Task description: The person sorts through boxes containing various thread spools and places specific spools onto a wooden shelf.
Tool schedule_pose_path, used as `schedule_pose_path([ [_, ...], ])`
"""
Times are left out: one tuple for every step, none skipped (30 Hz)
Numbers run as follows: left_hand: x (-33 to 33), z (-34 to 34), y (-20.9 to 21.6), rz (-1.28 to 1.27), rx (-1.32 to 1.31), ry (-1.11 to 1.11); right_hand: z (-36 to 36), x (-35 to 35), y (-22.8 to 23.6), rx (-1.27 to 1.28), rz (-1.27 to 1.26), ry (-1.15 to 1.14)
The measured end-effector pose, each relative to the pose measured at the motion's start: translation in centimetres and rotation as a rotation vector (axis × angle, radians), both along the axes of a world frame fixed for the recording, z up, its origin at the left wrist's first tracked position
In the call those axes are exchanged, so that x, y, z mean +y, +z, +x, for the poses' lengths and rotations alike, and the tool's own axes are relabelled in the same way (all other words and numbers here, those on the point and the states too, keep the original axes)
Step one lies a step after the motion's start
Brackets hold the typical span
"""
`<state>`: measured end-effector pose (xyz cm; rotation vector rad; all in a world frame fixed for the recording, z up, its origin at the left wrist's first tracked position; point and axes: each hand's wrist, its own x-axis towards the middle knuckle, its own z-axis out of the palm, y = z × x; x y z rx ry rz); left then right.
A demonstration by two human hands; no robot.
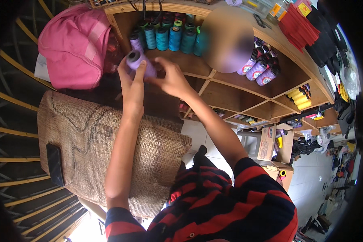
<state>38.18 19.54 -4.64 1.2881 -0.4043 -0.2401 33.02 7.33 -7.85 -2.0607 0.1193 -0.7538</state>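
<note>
A purple thread spool [149, 69] with a dark core end is gripped in my left hand [134, 82], tilted in front of the shelf. My right hand [171, 78] is at the spool's lower end, fingers curved and apart around it; the thumb looks to touch it, while the fingertips seem just off it. Behind, another purple spool [135, 42] stands at the left end of a row of blue and teal thread spools [162, 39] in a wooden shelf compartment.
The wooden shelf unit [240, 89] also bears purple spools [255, 71] and yellow spools [300, 98]. A blurred patch hides part of it. At left are a pink bag [74, 48] and a woven mat [88, 137] with a phone [55, 164]. An open carton [267, 143] stands at right.
</note>
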Motion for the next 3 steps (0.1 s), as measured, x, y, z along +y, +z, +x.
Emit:
schedule_pose_path([
  [0.1,-0.1,0.1,0.034,0.038,0.003,0.7,-0.7,-0.3,0.055,0.034,-0.051],
  [0.2,0.0,0.2,0.068,0.073,0.008,1.7,-1.5,-0.8,0.108,0.069,-0.101],
  [0.3,0.1,0.4,0.102,0.111,0.008,3.1,-2.6,-2.5,0.027,0.012,-0.186],
])
